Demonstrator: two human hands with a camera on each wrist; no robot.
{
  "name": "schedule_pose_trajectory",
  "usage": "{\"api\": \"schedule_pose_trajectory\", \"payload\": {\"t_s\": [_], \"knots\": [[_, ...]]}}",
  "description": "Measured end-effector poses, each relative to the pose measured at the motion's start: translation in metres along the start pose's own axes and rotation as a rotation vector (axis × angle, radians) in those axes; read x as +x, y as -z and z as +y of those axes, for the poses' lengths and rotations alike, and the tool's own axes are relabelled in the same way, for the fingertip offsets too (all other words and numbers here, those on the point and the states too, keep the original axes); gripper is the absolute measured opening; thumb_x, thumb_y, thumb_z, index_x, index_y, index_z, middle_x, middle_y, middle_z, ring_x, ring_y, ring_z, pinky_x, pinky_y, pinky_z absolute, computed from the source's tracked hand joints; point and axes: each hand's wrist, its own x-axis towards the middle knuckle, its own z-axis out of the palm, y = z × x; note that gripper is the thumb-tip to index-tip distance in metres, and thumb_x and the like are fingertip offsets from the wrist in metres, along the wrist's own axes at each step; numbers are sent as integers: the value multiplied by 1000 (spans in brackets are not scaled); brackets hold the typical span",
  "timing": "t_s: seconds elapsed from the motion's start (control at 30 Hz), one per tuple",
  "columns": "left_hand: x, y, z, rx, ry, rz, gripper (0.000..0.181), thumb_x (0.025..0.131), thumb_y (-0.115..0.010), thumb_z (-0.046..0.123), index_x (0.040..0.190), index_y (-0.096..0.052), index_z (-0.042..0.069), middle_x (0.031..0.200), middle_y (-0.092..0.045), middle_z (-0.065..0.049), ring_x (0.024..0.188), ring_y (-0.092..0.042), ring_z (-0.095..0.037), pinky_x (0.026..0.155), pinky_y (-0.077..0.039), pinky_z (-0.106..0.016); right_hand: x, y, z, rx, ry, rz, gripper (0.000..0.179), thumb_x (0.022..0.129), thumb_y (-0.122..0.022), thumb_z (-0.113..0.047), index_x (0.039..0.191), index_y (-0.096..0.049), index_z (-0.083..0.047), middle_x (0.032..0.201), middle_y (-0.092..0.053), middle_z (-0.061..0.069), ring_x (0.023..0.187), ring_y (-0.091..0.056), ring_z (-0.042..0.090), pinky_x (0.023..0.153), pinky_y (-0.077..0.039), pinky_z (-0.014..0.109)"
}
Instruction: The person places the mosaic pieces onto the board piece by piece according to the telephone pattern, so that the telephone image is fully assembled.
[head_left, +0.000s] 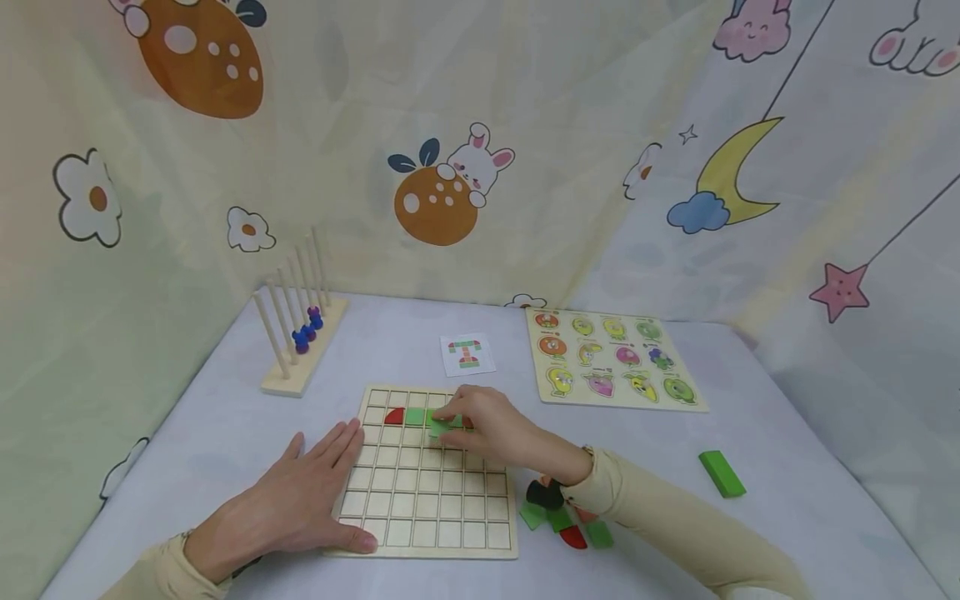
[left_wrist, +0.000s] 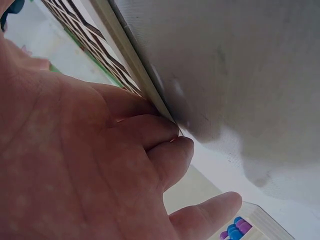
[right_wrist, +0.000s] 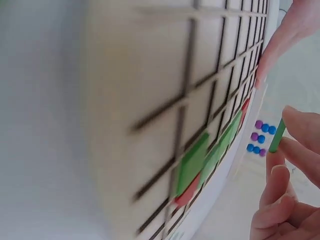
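Observation:
A wooden grid board (head_left: 405, 504) lies flat on the table in the head view. My left hand (head_left: 300, 496) rests against its left edge, fingers extended, thumb over the near left corner. Above the upper part of the grid, my right hand (head_left: 491, 429) pinches a small green tile (right_wrist: 277, 137) between thumb and fingers. One row of the board carries a red quarter-round tile (head_left: 393, 416), a green tile (head_left: 414, 416) beside it and more tiles partly covered by the right hand. The left wrist view shows the left fingertips (left_wrist: 172, 150) touching the board's rim.
Loose tiles (head_left: 558, 518) in green, red and black lie right of the board, partly under the right sleeve. Behind it is a pattern card (head_left: 468, 354). A peg stand (head_left: 300, 358) with beads stands left, a fruit puzzle board (head_left: 615, 358) back right, a green block (head_left: 722, 473) right.

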Motion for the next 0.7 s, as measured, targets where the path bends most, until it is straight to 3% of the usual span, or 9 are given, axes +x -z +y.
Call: {"api": "schedule_pose_trajectory", "payload": {"t_s": [0.2, 0.33, 0.57, 0.7], "knots": [[0, 1, 0, 22, -24, 7, 144, 62, -58, 97, 159, -27, -4, 169, -24, -22, 156, -27, -40, 112, -21, -80, 33, -12, -11, 4, -11, -50, 30, 92, -77, -15, 121, -76, -6, 104, -76, 5, 83, -62, 18, 66, -43, 17], [-1, 1, -1, 31, -46, 21, 143, 64, -59, 96, 159, -26, -5, 169, -23, -23, 156, -28, -41, 111, -22, -81, 48, -22, -17, -56, -11, -89, 27, 94, -76, -18, 119, -78, -10, 104, -78, 2, 89, -66, 16, 73, -46, 16], [-1, 2, 0, 37, -42, 12, 142, 65, -58, 96, 159, -25, -5, 169, -23, -23, 156, -27, -41, 111, -21, -81, 63, -35, -22, -126, -27, -140, 24, 93, -78, -21, 114, -80, -13, 103, -79, -4, 94, -66, 5, 82, -51, 17], [0, 2, 0, 39, -36, 3, 143, 65, -57, 96, 160, -24, -5, 169, -22, -23, 156, -27, -41, 111, -21, -81, 67, -39, -21, -141, -30, -162, 21, 91, -79, -21, 111, -80, -14, 99, -79, -6, 91, -67, 4, 81, -51, 17]]}}
